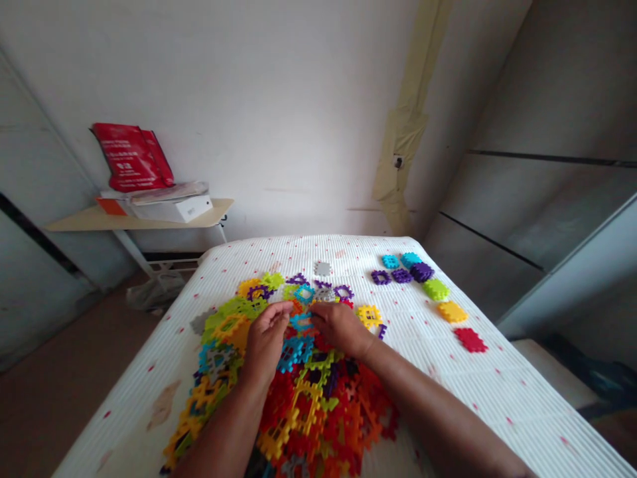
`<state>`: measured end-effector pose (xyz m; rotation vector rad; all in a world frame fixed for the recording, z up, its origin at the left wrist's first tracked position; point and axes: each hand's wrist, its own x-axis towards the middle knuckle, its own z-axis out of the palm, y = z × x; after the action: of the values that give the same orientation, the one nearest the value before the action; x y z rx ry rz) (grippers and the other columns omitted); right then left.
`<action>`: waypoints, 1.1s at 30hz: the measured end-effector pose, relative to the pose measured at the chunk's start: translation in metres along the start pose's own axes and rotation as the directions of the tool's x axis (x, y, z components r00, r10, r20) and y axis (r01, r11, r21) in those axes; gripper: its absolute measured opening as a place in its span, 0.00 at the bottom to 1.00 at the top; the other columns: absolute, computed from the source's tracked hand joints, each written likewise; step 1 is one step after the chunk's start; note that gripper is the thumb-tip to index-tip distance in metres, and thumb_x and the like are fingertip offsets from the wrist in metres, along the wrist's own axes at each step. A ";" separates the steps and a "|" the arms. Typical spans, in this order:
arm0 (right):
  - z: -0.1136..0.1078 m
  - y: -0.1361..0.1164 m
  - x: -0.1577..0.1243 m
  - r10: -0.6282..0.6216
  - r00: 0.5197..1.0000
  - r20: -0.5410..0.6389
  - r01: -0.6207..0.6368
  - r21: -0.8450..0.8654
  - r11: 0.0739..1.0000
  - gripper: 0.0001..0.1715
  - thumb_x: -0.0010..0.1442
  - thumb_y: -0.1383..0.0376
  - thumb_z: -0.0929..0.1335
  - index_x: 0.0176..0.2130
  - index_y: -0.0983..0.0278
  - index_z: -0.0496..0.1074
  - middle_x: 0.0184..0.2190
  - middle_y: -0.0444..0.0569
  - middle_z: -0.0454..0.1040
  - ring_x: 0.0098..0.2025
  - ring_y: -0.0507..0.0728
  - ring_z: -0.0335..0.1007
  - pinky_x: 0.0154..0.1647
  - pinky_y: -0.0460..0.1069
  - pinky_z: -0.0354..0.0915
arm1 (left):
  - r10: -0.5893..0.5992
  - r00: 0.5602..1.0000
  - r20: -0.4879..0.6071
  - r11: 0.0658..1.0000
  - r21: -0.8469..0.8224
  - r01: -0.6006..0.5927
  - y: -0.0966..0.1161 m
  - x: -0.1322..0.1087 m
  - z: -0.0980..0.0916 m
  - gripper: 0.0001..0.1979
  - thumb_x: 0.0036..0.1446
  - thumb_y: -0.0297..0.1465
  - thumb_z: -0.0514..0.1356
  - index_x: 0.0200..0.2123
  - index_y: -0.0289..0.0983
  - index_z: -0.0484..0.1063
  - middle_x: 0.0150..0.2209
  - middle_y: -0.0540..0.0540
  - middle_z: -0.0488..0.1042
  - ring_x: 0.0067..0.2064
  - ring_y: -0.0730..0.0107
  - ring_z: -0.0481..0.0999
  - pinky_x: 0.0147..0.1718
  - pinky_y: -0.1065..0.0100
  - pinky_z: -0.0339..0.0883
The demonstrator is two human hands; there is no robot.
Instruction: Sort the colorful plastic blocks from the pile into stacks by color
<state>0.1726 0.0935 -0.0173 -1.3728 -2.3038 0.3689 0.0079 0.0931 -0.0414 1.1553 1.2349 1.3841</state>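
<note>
Bright plastic interlocking tiles with notched edges lie in a big heap, with red tiles [276, 401] and yellow tiles [308, 401] near me. Over the heap's far part, my left hand [269, 332] has its fingers curled inward. My right hand [343, 326] faces it with fingertips pinched together. A light blue tile [301, 322] shows between the two hands; I cannot tell if either grips it. Whatever sits in the fingertips is hidden. Just beyond are a blue frame tile [304, 293] and a purple frame tile [344, 292].
Along the bed's right side lie sorted tiles: blue tiles [411, 259], purple tiles [422, 271], green tiles [436, 289], yellow tiles [452, 311] and red tiles [470, 340]. A grey tile [322, 268] lies farther back. A side table [79, 220] holds a red bag [130, 158].
</note>
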 end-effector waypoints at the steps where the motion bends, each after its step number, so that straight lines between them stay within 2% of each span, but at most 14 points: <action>1: -0.002 0.002 0.000 0.021 0.999 -0.030 -0.020 0.034 0.999 0.10 0.61 0.69 0.61 0.32 0.65 0.70 0.27 0.46 0.72 0.30 0.51 0.65 0.31 0.44 0.56 | -0.004 1.000 0.014 1.000 0.017 0.004 0.000 0.000 0.000 0.17 0.43 0.38 0.63 0.36 0.34 0.74 0.37 0.43 0.77 0.42 0.60 0.75 0.44 0.64 0.65; 5: -0.005 0.010 -0.002 0.044 0.997 -0.062 -0.030 0.211 0.977 0.08 0.59 0.70 0.62 0.33 0.64 0.71 0.25 0.43 0.69 0.28 0.49 0.64 0.29 0.43 0.55 | -0.041 0.995 0.087 0.995 0.094 0.033 0.000 0.000 0.001 0.17 0.42 0.39 0.63 0.35 0.34 0.75 0.33 0.44 0.77 0.35 0.63 0.75 0.36 0.66 0.67; 8: -0.003 0.012 -0.003 0.065 0.995 -0.069 -0.040 0.317 0.948 0.09 0.58 0.69 0.63 0.37 0.64 0.72 0.26 0.42 0.70 0.29 0.50 0.64 0.30 0.43 0.56 | -0.060 0.993 0.100 0.992 0.115 0.048 0.000 -0.001 0.001 0.17 0.43 0.38 0.63 0.35 0.34 0.75 0.30 0.45 0.77 0.30 0.67 0.74 0.31 0.69 0.66; 15: 0.000 0.014 -0.003 0.102 0.994 -0.039 -0.076 0.427 0.901 0.13 0.59 0.67 0.63 0.43 0.64 0.72 0.27 0.43 0.72 0.27 0.50 0.65 0.29 0.44 0.59 | -0.052 0.996 0.071 0.999 0.000 0.052 0.005 -0.004 0.004 0.20 0.41 0.37 0.64 0.39 0.33 0.72 0.33 0.45 0.76 0.30 0.70 0.73 0.29 0.71 0.66; 18: -0.002 0.014 -0.003 0.094 0.992 -0.084 -0.055 0.380 0.923 0.16 0.57 0.66 0.65 0.46 0.64 0.71 0.33 0.46 0.74 0.32 0.52 0.68 0.33 0.46 0.62 | -0.050 0.997 0.066 0.999 -0.017 0.051 0.005 -0.004 0.004 0.21 0.42 0.37 0.64 0.40 0.34 0.71 0.29 0.49 0.74 0.27 0.73 0.71 0.26 0.73 0.64; 21: -0.005 0.011 -0.005 -0.078 0.983 -0.164 0.114 0.224 0.968 0.24 0.52 0.65 0.69 0.50 0.63 0.68 0.47 0.52 0.71 0.46 0.57 0.66 0.46 0.51 0.62 | -0.045 0.997 0.069 0.999 0.002 0.045 0.004 -0.004 0.003 0.21 0.43 0.37 0.64 0.42 0.35 0.70 0.26 0.52 0.72 0.25 0.75 0.68 0.24 0.74 0.62; 23: -0.008 0.008 -0.006 -0.212 0.967 -0.140 0.228 0.110 0.967 0.28 0.50 0.65 0.70 0.52 0.63 0.67 0.51 0.53 0.68 0.52 0.59 0.62 0.52 0.53 0.59 | -0.042 0.997 0.072 0.999 0.017 0.041 0.004 -0.004 0.002 0.22 0.43 0.37 0.64 0.43 0.35 0.69 0.25 0.53 0.72 0.25 0.76 0.68 0.24 0.75 0.61; 26: -0.009 0.004 -0.007 -0.300 0.953 -0.049 0.301 0.018 0.954 0.30 0.49 0.64 0.72 0.52 0.64 0.67 0.49 0.54 0.69 0.51 0.60 0.62 0.53 0.55 0.58 | -0.043 0.996 0.073 0.999 0.024 0.041 0.006 -0.004 0.003 0.22 0.44 0.37 0.63 0.44 0.35 0.68 0.24 0.53 0.71 0.24 0.76 0.67 0.24 0.75 0.60; 33: -0.010 0.004 -0.007 -0.268 0.963 -0.015 0.268 0.002 0.963 0.25 0.50 0.64 0.71 0.49 0.64 0.68 0.44 0.52 0.71 0.48 0.59 0.63 0.50 0.53 0.60 | -0.069 0.993 0.093 0.997 0.031 0.067 0.008 -0.006 0.003 0.24 0.43 0.37 0.63 0.44 0.35 0.67 0.24 0.53 0.71 0.24 0.74 0.68 0.24 0.74 0.61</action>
<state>0.1831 0.0888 -0.0122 -1.0373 -2.4333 0.2757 0.0119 0.0865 -0.0338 1.1734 1.2188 1.2519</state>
